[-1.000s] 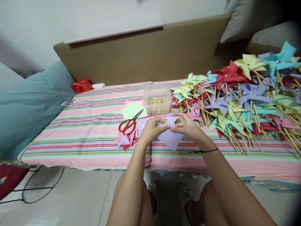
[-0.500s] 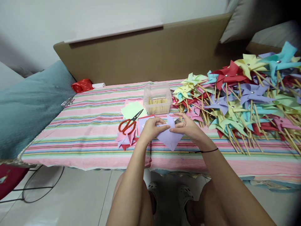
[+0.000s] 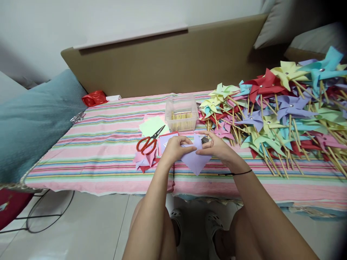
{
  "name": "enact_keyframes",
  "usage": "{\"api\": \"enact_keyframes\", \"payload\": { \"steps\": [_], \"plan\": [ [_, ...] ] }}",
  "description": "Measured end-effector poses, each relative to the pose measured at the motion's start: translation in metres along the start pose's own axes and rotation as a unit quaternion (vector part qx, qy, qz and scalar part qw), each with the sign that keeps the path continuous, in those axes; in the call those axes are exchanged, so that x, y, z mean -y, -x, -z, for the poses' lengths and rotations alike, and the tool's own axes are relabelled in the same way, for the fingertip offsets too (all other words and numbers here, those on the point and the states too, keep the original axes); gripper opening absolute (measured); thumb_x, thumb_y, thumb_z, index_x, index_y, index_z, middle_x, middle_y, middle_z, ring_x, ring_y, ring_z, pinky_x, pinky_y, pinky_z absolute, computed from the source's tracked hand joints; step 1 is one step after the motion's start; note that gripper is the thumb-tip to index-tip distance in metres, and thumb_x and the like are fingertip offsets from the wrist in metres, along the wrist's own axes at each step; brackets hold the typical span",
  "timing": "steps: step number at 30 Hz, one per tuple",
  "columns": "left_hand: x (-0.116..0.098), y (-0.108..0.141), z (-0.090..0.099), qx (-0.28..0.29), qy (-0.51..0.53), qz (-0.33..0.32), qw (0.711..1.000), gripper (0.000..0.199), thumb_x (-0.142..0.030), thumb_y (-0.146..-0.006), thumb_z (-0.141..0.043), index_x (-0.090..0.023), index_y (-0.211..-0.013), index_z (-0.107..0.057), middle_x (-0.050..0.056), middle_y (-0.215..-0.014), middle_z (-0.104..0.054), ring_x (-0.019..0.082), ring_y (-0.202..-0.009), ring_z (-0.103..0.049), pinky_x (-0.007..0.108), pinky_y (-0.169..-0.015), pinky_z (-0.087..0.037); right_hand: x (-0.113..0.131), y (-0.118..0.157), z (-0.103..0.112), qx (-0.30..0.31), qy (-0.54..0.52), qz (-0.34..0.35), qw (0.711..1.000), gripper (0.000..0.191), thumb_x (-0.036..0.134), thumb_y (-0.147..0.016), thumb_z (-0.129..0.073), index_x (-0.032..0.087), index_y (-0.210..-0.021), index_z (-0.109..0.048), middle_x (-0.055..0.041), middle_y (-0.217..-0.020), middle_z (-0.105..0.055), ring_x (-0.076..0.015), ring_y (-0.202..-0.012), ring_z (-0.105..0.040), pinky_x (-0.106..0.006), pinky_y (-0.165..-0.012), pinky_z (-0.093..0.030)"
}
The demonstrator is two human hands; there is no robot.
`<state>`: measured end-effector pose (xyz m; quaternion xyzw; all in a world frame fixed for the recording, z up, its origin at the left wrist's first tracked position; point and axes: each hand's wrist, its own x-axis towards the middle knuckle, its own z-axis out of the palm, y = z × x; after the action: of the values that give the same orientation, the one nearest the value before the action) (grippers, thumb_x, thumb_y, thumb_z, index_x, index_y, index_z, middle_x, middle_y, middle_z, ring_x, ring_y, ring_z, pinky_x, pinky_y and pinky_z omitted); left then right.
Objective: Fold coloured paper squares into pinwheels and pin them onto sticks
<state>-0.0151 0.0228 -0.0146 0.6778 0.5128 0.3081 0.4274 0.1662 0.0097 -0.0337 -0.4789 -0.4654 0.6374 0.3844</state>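
Observation:
A purple square of paper (image 3: 195, 162) is held between my two hands, one corner pointing down toward me and its upper part bent up. My left hand (image 3: 177, 146) pinches its left side with the thumb on top. On the opposite side, my right hand (image 3: 213, 147) grips the paper between thumb and fingers. Left of my hands, red-handled scissors (image 3: 150, 141) lie across a stack of pale green paper (image 3: 151, 125) and some pink and purple cut pieces (image 3: 143, 159). A small dark metal object (image 3: 205, 139) is partly hidden behind my right fingers.
A clear plastic box (image 3: 182, 103) of thin sticks stands just beyond my hands. Finished paper pinwheels (image 3: 291, 106) pile up along the right. A red plastic bag (image 3: 94, 98) lies at the back left of the striped cloth (image 3: 89, 159).
The purple paper's lower corner has dipped slightly, and its bent-up part has shifted a little. Both hands keep their grip in nearly the same place.

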Motion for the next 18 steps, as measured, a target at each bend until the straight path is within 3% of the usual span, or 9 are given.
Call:
{"api": "enact_keyframes", "payload": {
  "steps": [8, 10, 14, 18],
  "plan": [
    [-0.002, 0.001, -0.002, -0.005, 0.058, 0.015, 0.998, 0.022, -0.031, -0.060, -0.077, -0.015, -0.071, -0.067, 0.002, -0.067, -0.064, 0.016, -0.065, -0.058, 0.023, -0.055, -0.041, 0.005, 0.001, -0.004, -0.029, -0.006, -0.018, 0.999, 0.080, 0.017, -0.050, -0.079, 0.024, -0.121, -0.042, 0.0016, -0.064, -0.070, -0.0229, -0.060, -0.068, -0.032, -0.055, -0.050],
    [-0.004, 0.000, 0.000, -0.044, 0.139, 0.019, 0.989, 0.031, -0.034, -0.061, -0.077, -0.015, -0.083, -0.065, 0.004, -0.078, -0.067, 0.016, -0.073, -0.061, 0.024, -0.062, -0.044, 0.004, -0.002, -0.004, -0.070, -0.029, -0.004, 0.997, 0.080, 0.020, -0.050, -0.080, 0.024, -0.120, -0.042, 0.0008, -0.066, -0.070, -0.0233, -0.060, -0.067, -0.032, -0.055, -0.050],
    [-0.009, 0.000, 0.002, -0.121, 0.311, 0.052, 0.941, 0.050, -0.036, -0.065, -0.076, -0.016, -0.106, -0.055, 0.007, -0.098, -0.066, 0.015, -0.086, -0.064, 0.027, -0.076, -0.048, 0.001, -0.007, -0.003, -0.159, -0.121, 0.050, 0.979, 0.080, 0.023, -0.048, -0.083, 0.024, -0.117, -0.042, -0.0005, -0.077, -0.071, -0.0221, -0.069, -0.068, -0.032, -0.062, -0.053],
    [-0.009, 0.000, -0.005, -0.056, 0.339, 0.052, 0.938, 0.065, -0.024, -0.053, -0.084, -0.015, -0.107, -0.050, 0.009, -0.095, -0.068, 0.019, -0.084, -0.065, 0.033, -0.077, -0.050, 0.000, -0.009, -0.009, -0.169, -0.159, 0.066, 0.971, 0.084, 0.025, -0.046, -0.083, 0.024, -0.118, -0.039, -0.0003, -0.080, -0.071, -0.0228, -0.073, -0.068, -0.035, -0.066, -0.054]
  ]
}}
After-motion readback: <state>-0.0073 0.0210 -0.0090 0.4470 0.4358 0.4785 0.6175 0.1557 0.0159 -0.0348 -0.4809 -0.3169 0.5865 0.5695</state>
